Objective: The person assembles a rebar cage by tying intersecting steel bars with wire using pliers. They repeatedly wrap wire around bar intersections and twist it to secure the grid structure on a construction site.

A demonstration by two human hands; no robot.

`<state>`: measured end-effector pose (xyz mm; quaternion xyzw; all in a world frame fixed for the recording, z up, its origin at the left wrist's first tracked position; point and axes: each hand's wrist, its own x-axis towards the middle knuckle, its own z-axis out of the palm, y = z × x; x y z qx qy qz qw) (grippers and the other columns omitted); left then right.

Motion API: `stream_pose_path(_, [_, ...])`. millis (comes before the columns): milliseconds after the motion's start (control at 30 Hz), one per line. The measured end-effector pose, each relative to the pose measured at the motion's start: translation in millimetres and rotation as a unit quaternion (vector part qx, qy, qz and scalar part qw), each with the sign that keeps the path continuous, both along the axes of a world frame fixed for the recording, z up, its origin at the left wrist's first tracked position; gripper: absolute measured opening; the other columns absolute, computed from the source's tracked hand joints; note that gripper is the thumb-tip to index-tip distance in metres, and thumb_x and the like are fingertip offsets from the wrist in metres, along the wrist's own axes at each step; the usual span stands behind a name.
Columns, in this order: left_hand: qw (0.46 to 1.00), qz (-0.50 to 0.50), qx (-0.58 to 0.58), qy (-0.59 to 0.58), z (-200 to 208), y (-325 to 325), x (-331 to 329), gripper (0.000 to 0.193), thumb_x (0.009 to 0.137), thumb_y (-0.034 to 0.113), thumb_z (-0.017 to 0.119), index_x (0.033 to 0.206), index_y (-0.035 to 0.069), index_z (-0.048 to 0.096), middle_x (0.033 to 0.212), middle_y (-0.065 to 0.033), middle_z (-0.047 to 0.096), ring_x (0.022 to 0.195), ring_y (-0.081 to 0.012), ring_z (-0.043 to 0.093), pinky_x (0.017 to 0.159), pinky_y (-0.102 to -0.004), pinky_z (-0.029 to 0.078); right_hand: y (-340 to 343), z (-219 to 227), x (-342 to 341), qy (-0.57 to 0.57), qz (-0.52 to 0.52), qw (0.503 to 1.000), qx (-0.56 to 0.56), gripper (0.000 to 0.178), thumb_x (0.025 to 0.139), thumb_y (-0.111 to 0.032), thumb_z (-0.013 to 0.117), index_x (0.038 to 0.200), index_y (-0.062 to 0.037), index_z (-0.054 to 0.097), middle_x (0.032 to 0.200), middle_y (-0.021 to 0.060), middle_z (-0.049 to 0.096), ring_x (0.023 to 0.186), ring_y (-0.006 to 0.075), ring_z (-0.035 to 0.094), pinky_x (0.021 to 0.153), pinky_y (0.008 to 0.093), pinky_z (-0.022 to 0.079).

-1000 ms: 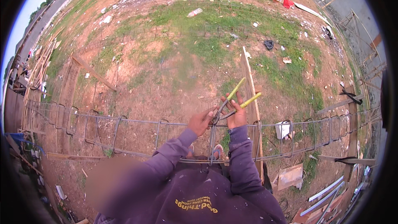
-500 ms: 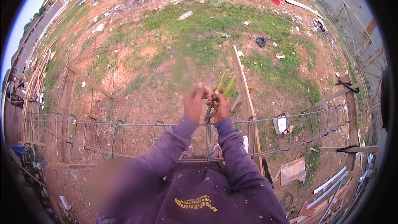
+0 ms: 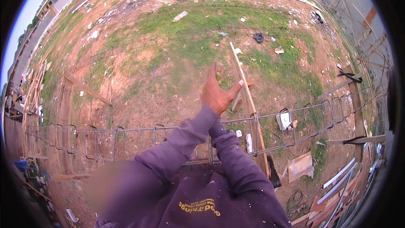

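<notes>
My left hand (image 3: 216, 94) is raised above the rebar cage (image 3: 115, 143), back of the hand up. Its thumb stretches to the right, apart from the fingers, and nothing shows gripped in it. A small piece of a green handle (image 3: 218, 76) shows beside its fingers, from the pincer-like tool. My right hand is hidden behind the left one; only its purple sleeve (image 3: 236, 145) shows, crossing under the left wrist. The cage's long bars and square stirrups run across in front of my body.
An upright wooden board (image 3: 248, 97) stands just right of my hands, against the cage. Wooden posts and braces (image 3: 86, 88) stand at the left. A white object (image 3: 283, 120) lies beyond the cage, and a flat panel (image 3: 301, 166) and metal strips (image 3: 337, 183) lie at lower right.
My left hand has moved right and up, over the right hand, and its fingers have spread. The right hand and most of the green handles, visible before, are now covered.
</notes>
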<state>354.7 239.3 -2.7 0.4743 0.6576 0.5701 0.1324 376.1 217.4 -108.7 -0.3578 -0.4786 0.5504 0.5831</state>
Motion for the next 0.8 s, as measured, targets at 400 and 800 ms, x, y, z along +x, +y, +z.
stream_pose_path(400, [0.797,-0.495,-0.155,-0.310,-2,36,-56,0.046,0.076,0.042,0.081,0.086,0.000,0.064,0.068,-0.0045,0.060,0.062,-0.0106,0.057,0.057,-0.0265,0.049,39,19,47,-0.041,0.299,0.942,-0.145,0.026,0.081,-0.013,0.074,0.100,-0.0004,0.061,0.083,0.0057,0.067,0.072,0.0135,0.065,0.063,0.0276,0.051])
stream_pose_path(800, [0.976,-0.182,0.055,0.106,-8,-75,19,0.039,0.076,0.029,0.079,0.091,0.005,0.053,0.066,-0.0074,0.052,0.060,-0.0181,0.055,0.060,-0.0379,0.043,-50,6,75,-0.095,0.127,0.987,-0.021,0.048,0.080,-0.017,0.077,0.119,-0.0020,0.053,0.102,0.0072,0.064,0.093,0.0169,0.063,0.078,0.0298,0.052])
